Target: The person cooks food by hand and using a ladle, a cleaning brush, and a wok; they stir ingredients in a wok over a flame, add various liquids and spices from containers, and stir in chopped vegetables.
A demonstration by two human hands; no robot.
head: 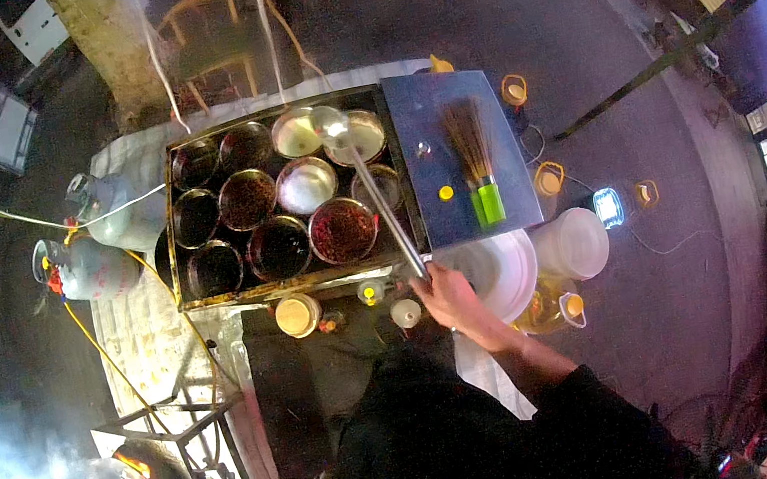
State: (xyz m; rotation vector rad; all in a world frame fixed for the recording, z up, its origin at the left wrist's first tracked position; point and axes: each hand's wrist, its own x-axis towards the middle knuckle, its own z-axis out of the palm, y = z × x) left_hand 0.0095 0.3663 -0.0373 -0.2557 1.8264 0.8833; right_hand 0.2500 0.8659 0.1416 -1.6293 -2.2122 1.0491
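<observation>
My right hand (450, 297) grips the lower end of a long-handled metal ladle (385, 201). Its bowl hangs over the far row of round metal pots, between a pot with pale contents (296, 134) and the pot to its right (359, 138). These pots sit in a dark rectangular frame (307, 283). Nearer stands a pot of dark red contents (342, 231), beside one with black contents (280, 249). A pot in the middle row holds brown bits (247, 200); a shiny pale pot (307, 185) adjoins it. My left hand is out of view.
A green-handled brush (487, 199) lies on the flat panel (441, 222) to the right. White tubs (571, 246) and an oil jug (547, 307) stand nearby. Gas cylinders (98, 264) with hoses stand left. Flame and smoke rise by a metal stand (208, 421) at lower left.
</observation>
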